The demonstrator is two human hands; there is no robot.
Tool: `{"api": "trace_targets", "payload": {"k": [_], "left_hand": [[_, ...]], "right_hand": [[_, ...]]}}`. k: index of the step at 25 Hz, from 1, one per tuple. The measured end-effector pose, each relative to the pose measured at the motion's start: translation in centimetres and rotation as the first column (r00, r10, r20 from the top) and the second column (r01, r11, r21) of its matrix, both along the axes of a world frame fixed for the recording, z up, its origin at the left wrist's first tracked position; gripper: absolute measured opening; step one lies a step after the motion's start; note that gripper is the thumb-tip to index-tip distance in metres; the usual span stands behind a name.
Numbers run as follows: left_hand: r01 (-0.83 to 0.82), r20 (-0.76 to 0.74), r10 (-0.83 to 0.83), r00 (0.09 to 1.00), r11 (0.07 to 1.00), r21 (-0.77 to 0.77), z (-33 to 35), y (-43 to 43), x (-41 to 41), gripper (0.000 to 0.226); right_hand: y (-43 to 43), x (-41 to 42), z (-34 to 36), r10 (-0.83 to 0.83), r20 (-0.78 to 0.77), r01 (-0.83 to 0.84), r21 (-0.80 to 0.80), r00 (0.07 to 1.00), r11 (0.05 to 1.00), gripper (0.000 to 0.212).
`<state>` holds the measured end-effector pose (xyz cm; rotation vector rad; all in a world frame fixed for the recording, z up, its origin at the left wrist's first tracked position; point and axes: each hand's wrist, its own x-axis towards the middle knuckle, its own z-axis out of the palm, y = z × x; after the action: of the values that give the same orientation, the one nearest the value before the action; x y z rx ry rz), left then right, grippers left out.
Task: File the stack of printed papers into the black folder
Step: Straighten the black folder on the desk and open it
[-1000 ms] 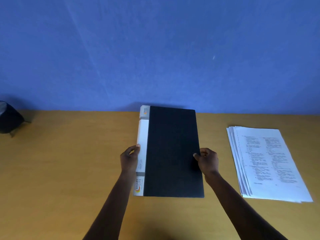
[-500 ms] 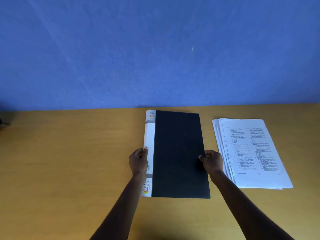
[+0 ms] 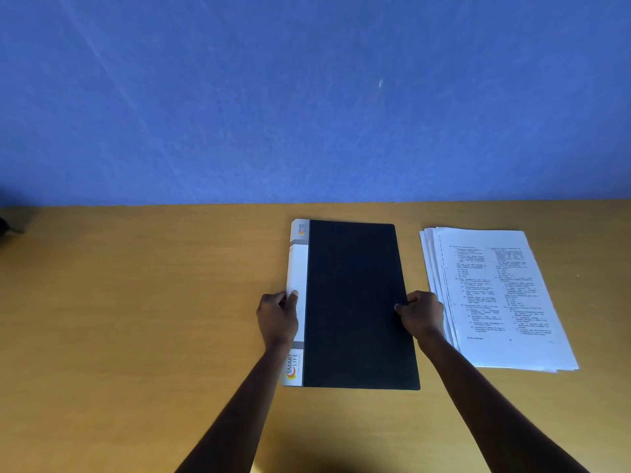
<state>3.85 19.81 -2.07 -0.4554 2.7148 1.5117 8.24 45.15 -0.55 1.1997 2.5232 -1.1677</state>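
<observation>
The black folder (image 3: pixel 355 302) lies closed and flat on the wooden table, its white labelled spine along the left side. My left hand (image 3: pixel 278 315) grips that spine at mid-length, thumb on top. My right hand (image 3: pixel 421 314) pinches the folder's right edge at about the same height. The stack of printed papers (image 3: pixel 495 295) lies flat just to the right of the folder, its sheets slightly fanned at the left edge. The right wrist overlaps the stack's lower left corner.
The wooden table (image 3: pixel 136 319) stretches wide to the left of the folder. A blue wall (image 3: pixel 307 97) rises right behind the table's far edge. A dark object (image 3: pixel 5 227) shows only partly at the far left edge.
The view has shifted, so folder and papers sit further right and the dark object has nearly left the frame. Both hands keep the same grip on the folder's sides.
</observation>
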Motion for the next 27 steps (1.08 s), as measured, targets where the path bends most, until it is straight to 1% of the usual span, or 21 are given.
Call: {"api": "trace_targets", "payload": {"k": [2,4,7,9,11,14,16,18,20,22,23,25,26,27], "left_hand": [[0.042,-0.013,-0.043,0.999,0.998,-0.043,0.0,-0.2,0.2,0.045],[0.058,-0.012,-0.059,0.998,0.997,-0.058,-0.1,-0.5,0.2,0.041],[0.051,0.001,-0.051,0.999,0.997,-0.064,0.0,-0.6,0.2,0.037],[0.05,0.014,-0.049,0.999,0.997,-0.057,0.2,-0.6,0.1,0.03],[0.027,0.059,-0.025,0.998,0.999,-0.04,0.3,-0.8,0.0,0.023],[-0.019,0.113,0.019,0.993,1.0,0.003,1.7,-1.9,-0.4,0.03],[-0.007,0.101,-0.004,0.995,0.994,0.113,4.0,-3.0,-0.8,0.031],[0.049,0.055,-0.065,0.996,0.967,0.252,7.5,-4.4,-1.3,0.027],[0.145,-0.053,-0.135,0.989,0.937,0.318,11.6,-5.9,-1.9,0.025],[0.264,-0.133,-0.232,0.963,0.91,0.321,15.6,-7.3,-2.3,0.039],[0.317,-0.147,-0.284,0.947,0.896,0.311,17.4,-8.0,-2.4,0.046],[0.386,-0.128,-0.364,0.922,0.874,0.294,19.8,-9.3,-2.5,0.056],[0.405,-0.102,-0.392,0.914,0.868,0.287,20.5,-10.0,-2.6,0.06],[0.415,-0.069,-0.412,0.908,0.868,0.272,20.9,-10.9,-2.7,0.062]], "right_hand": [[0.1,-0.1,0.3,0.004,0.048,-0.006,0.031,0.999,0.999,0.016],[0.1,-0.3,0.9,0.014,0.086,-0.017,0.036,0.996,0.999,0.017],[0.2,-0.4,2.3,0.019,0.071,-0.02,0.025,0.997,0.999,0.021],[0.3,-0.4,4.0,0.01,0.009,-0.01,-0.004,1.0,1.0,0.021],[0.2,-0.3,6.3,-0.013,-0.06,0.009,-0.062,0.998,0.998,0.023],[-0.8,-0.3,10.4,0.021,-0.174,-0.046,-0.144,0.985,0.989,0.036],[-2.3,-0.4,13.1,0.06,-0.268,-0.12,-0.211,0.961,0.97,0.04],[-4.7,-0.5,15.7,0.107,-0.365,-0.219,-0.281,0.925,0.934,0.034],[-7.6,-0.6,17.7,0.205,-0.476,-0.393,-0.336,0.855,0.856,0.026],[-10.4,-1.0,18.3,0.365,-0.547,-0.597,-0.335,0.754,0.729,0.024],[-11.8,-1.2,18.1,0.449,-0.558,-0.681,-0.322,0.698,0.658,0.027],[-14.3,-1.4,17.0,0.6,-0.544,-0.802,-0.288,0.586,0.523,0.036],[-15.4,-1.3,16.2,0.66,-0.523,-0.84,-0.277,0.539,0.467,0.039],[-16.3,-1.1,15.2,0.705,-0.494,-0.86,-0.269,0.509,0.433,0.041]]}}
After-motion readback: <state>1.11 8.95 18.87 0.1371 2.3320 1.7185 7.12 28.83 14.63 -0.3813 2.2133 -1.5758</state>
